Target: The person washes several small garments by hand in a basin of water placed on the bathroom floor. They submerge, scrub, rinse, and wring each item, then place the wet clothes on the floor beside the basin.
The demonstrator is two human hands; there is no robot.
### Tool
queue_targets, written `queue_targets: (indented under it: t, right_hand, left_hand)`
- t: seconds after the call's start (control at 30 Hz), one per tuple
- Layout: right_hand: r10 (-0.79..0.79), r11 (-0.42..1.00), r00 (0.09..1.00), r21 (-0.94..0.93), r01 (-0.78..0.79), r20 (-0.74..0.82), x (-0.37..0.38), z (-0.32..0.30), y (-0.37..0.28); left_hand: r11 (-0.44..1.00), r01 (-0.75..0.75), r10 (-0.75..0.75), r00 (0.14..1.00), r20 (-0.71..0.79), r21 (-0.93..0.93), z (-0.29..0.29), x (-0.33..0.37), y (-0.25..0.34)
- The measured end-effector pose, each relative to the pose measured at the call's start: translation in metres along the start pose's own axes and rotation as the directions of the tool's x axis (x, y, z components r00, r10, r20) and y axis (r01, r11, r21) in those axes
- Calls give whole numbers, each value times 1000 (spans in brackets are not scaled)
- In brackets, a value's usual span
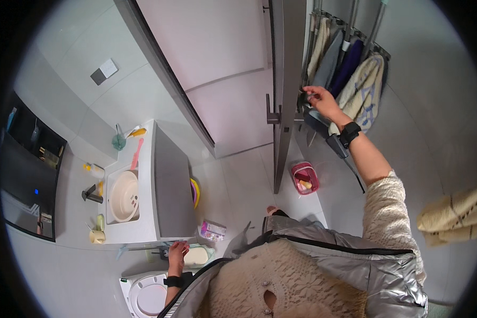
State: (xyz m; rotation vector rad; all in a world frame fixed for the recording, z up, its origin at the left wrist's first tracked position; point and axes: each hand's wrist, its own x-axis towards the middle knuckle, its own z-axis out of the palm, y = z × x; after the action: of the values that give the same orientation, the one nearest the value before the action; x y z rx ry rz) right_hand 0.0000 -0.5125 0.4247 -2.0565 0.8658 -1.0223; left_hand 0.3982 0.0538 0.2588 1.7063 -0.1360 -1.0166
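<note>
My right hand (323,102) reaches forward to the inner side of the grey-framed door (285,69). Its fingers are curled round the dark door handle (303,100) there, partly hidden by the hand. A second lever of the same handle set (271,110) shows on the door's other side. Mops and cloths (363,87) hang on the wall just beyond my right wrist. Low at the left, my left hand (178,254) hangs with fingers loosely bent and apart, nothing visible in it. It is beside a bag-lined bin (197,256) and above the white toilet (147,294).
At the left, a white counter (147,204) holds a sink with a cream basin (124,196) and a dark tap (93,196). A pink basket (305,178) stands on the floor by the door. A purple-white package (212,231) lies near the cabinet. Yellow towels (456,217) hang right.
</note>
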Motion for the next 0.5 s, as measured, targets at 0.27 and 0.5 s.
queue_targets:
  t: [0.27,0.5]
  right_hand:
    - [74,953,980,-278,-124,-182,192,-64,64]
    - [223,616,930,-696,-368,-293,326,-111,140]
  left_hand:
    - [996,4,-5,1000,-18,-93,-11,39,-4]
    - [917,-183,200,980,-12,354,15,57,11]
